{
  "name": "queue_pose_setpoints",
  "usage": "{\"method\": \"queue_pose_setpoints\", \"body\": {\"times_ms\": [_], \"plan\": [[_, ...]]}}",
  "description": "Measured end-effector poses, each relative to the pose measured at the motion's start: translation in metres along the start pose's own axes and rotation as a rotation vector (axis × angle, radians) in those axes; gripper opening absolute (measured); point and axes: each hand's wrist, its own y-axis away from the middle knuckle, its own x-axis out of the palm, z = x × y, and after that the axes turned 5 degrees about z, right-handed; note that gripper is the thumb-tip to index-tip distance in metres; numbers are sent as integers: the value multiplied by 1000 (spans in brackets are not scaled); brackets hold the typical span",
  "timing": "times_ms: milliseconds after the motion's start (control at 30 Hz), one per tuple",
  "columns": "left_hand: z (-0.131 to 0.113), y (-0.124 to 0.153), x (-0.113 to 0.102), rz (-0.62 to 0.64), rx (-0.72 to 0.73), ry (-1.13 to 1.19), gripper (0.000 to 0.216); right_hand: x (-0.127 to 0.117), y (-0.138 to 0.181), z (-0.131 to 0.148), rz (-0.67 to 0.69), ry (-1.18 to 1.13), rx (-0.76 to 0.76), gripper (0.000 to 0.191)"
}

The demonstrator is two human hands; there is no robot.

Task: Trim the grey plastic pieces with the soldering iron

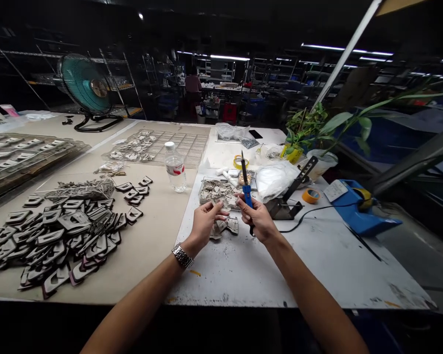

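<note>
You are gripping a blue-handled soldering iron [247, 194] in your right hand [257, 220], its fingers [243, 202] closed around the handle, with the tip pointing up. Your left hand [204, 222] is hovering beside it, its fingers [217, 208] curled, though you can't tell whether they are pinching anything. Grey scraps [224, 226] are lying on the white desk [221, 280] just below your hands, and a metal tray [216, 192] is holding more of them toward the desk's far side. Left of your hands, a large loose spread of dark-edged pieces [61, 238] is covering the tan mat [158, 246], while a clear grid tray [158, 147] near the far edge is holding only a small cluster.
</note>
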Motion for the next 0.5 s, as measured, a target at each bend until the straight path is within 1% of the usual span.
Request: {"method": "queue_pose_setpoints", "body": {"times_ms": [67,200,333,500], "plan": [[1,6,0,28,-26,19,43,9,5,-4,2,-30,24,59],[0,11,-4,62,-45,63,44,19,9,-11,-46,-48,43,53],[0,8,-10,72,-66,73,44,23,12,-13,-86,-1,11,48],[1,7,-13,109,-82,45,45,26,14,-14,-73,100,-17,49]]}}
